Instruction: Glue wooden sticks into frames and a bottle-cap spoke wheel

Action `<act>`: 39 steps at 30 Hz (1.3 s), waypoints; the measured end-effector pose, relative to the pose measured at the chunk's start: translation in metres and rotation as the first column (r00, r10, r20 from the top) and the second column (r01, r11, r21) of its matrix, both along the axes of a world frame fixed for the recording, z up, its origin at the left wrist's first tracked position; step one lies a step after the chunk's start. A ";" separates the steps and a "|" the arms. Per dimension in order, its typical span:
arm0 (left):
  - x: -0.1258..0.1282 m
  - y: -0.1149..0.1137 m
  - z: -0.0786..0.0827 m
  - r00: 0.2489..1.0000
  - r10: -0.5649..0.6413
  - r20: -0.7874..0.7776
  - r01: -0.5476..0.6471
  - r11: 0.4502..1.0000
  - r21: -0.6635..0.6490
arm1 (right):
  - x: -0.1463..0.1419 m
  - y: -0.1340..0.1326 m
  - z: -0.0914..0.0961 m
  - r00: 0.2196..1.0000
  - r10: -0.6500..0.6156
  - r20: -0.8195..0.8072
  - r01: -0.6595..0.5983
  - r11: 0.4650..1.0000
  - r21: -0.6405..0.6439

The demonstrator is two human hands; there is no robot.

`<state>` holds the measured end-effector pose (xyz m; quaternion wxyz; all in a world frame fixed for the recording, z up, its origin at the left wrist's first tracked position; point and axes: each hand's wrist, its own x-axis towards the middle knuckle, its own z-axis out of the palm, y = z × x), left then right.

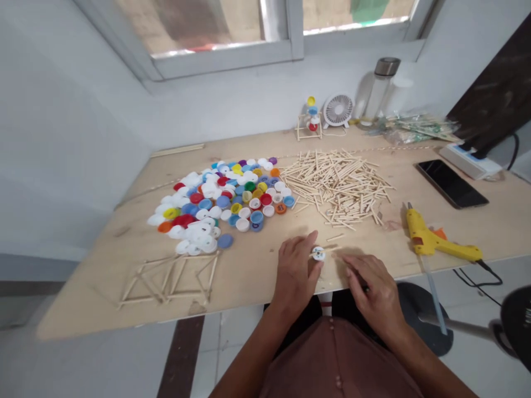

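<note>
Near the table's front edge, a small white bottle cap with dark marks lies between the thumb and fingers of my left hand, which steadies it. A thin wooden stick runs across the cap and points right. My right hand rests at the table edge, its fingertips close to the stick's right end. Its index finger is stretched out and the thumb stands apart, with nothing visible between them. Just beyond the cap lies a short loose stick.
Left of centre spreads a pile of coloured bottle caps; behind my hands is a heap of sticks. Stick frames lie at front left. To the right are a yellow glue gun, a phone and a power strip. A small fan stands behind.
</note>
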<state>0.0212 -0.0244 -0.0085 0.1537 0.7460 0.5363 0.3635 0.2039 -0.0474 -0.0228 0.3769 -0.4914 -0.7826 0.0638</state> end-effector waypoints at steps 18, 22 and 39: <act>-0.026 -0.020 0.015 0.904 0.341 0.258 -0.318 0.939 -0.129 | -0.035 0.015 0.016 0.987 0.158 0.030 -0.159 0.987 0.014; -0.029 -0.023 0.017 0.909 0.339 0.242 -0.332 0.941 -0.072 | -0.058 0.025 0.021 0.963 0.242 0.119 -0.237 0.970 -0.054; -0.035 -0.042 0.043 0.895 0.235 0.380 -0.252 0.968 -0.005 | -0.091 0.040 0.020 0.939 0.232 0.253 -0.195 0.967 -0.164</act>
